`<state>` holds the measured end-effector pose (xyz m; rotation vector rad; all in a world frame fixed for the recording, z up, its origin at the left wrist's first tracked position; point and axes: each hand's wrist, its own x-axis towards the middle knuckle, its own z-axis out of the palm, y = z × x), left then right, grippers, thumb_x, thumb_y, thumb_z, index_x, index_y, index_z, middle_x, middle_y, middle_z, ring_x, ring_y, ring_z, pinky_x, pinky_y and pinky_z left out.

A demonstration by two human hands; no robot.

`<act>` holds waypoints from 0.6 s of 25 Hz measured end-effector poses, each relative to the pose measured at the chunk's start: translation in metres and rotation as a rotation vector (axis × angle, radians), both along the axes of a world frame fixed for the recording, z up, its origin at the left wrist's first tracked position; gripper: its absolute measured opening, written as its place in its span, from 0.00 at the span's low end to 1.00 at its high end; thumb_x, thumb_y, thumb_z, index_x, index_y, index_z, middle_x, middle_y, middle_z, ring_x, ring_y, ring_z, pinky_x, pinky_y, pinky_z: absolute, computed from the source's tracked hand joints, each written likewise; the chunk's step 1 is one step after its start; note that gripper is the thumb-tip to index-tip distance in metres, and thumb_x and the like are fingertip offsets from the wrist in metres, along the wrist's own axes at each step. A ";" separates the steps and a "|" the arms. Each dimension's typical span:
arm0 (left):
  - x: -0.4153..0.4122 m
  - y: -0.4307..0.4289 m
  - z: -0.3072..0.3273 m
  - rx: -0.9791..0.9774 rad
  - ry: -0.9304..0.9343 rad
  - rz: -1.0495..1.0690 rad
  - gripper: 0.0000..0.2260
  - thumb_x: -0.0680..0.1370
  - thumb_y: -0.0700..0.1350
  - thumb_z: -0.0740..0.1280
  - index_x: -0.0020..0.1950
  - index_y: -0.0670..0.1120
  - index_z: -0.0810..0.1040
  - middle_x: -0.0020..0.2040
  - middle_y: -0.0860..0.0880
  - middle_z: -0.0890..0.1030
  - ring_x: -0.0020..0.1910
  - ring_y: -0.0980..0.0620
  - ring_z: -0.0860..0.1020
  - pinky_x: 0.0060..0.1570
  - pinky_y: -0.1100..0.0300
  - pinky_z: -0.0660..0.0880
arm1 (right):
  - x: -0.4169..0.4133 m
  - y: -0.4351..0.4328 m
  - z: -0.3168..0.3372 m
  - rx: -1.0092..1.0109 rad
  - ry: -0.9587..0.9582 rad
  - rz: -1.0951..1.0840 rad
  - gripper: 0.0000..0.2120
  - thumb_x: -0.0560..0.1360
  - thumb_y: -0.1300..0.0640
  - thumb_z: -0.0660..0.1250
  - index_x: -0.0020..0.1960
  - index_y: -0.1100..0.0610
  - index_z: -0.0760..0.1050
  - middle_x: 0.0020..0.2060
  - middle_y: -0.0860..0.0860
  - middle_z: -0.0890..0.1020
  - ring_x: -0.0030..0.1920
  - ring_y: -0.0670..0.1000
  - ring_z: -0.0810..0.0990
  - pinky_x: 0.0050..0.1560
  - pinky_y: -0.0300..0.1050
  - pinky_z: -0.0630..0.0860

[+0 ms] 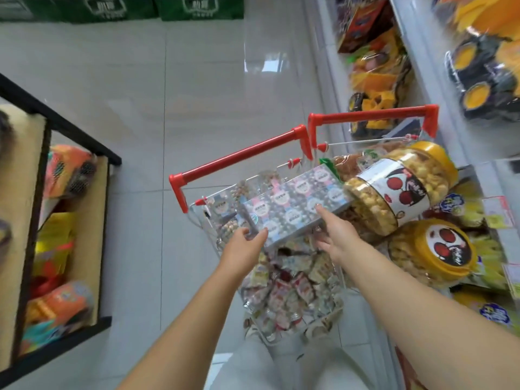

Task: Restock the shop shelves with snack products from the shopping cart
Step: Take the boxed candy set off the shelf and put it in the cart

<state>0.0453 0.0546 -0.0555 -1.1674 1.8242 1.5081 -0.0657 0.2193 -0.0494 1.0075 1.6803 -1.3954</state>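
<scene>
1 snack box over the cart; our left hand and right hand pinch its near edge. Risk: far end dips, striking the jar beside it.

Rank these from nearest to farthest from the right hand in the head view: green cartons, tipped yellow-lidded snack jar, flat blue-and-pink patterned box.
1. flat blue-and-pink patterned box, held by the right hand.
2. tipped yellow-lidded snack jar, just to its right.
3. green cartons, far across the floor.

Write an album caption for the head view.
The left hand and right hand grip a pastel snack box over a red-handled shopping cart full of snacks.
</scene>
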 end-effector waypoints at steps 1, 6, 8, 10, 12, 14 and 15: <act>-0.003 0.006 -0.005 0.046 -0.011 0.041 0.33 0.78 0.62 0.65 0.78 0.46 0.62 0.71 0.47 0.72 0.63 0.46 0.76 0.63 0.46 0.75 | -0.004 0.000 -0.007 -0.028 -0.018 -0.042 0.29 0.73 0.44 0.72 0.68 0.58 0.71 0.60 0.55 0.77 0.53 0.56 0.79 0.45 0.50 0.79; -0.014 0.022 -0.015 0.113 -0.071 0.133 0.35 0.80 0.62 0.62 0.81 0.47 0.54 0.79 0.49 0.62 0.71 0.43 0.70 0.68 0.43 0.71 | -0.022 -0.001 -0.023 -0.102 -0.015 -0.209 0.12 0.75 0.50 0.72 0.54 0.54 0.76 0.48 0.52 0.82 0.45 0.53 0.81 0.34 0.47 0.77; -0.015 0.025 -0.015 0.100 -0.078 0.147 0.35 0.81 0.62 0.60 0.81 0.48 0.52 0.80 0.49 0.59 0.75 0.42 0.66 0.71 0.42 0.67 | -0.024 0.001 -0.025 -0.106 -0.011 -0.242 0.09 0.74 0.53 0.73 0.50 0.55 0.77 0.48 0.53 0.82 0.44 0.53 0.81 0.35 0.47 0.77; -0.017 0.028 -0.014 0.073 -0.081 0.152 0.34 0.82 0.61 0.59 0.82 0.47 0.52 0.80 0.48 0.59 0.76 0.42 0.63 0.72 0.43 0.65 | -0.021 0.004 -0.023 -0.120 0.003 -0.264 0.06 0.74 0.56 0.73 0.46 0.55 0.76 0.46 0.53 0.83 0.43 0.51 0.81 0.37 0.45 0.76; -0.015 0.028 -0.011 0.073 -0.080 0.200 0.35 0.81 0.62 0.60 0.81 0.46 0.54 0.80 0.46 0.61 0.75 0.41 0.65 0.71 0.44 0.66 | -0.011 0.008 -0.012 -0.148 0.025 -0.281 0.05 0.74 0.60 0.72 0.45 0.55 0.76 0.43 0.52 0.82 0.41 0.50 0.80 0.39 0.43 0.75; -0.007 0.023 -0.004 0.159 -0.062 0.303 0.38 0.77 0.67 0.62 0.80 0.46 0.59 0.77 0.45 0.66 0.69 0.41 0.71 0.67 0.44 0.71 | 0.007 0.016 0.003 -0.211 0.050 -0.298 0.04 0.75 0.62 0.70 0.47 0.55 0.77 0.42 0.52 0.82 0.40 0.50 0.80 0.39 0.42 0.75; -0.003 0.022 0.005 0.218 -0.046 0.363 0.39 0.74 0.69 0.64 0.77 0.47 0.64 0.74 0.46 0.70 0.64 0.43 0.75 0.61 0.45 0.76 | 0.018 0.021 0.012 -0.253 0.057 -0.302 0.03 0.75 0.62 0.69 0.48 0.56 0.78 0.41 0.52 0.83 0.40 0.50 0.80 0.40 0.42 0.75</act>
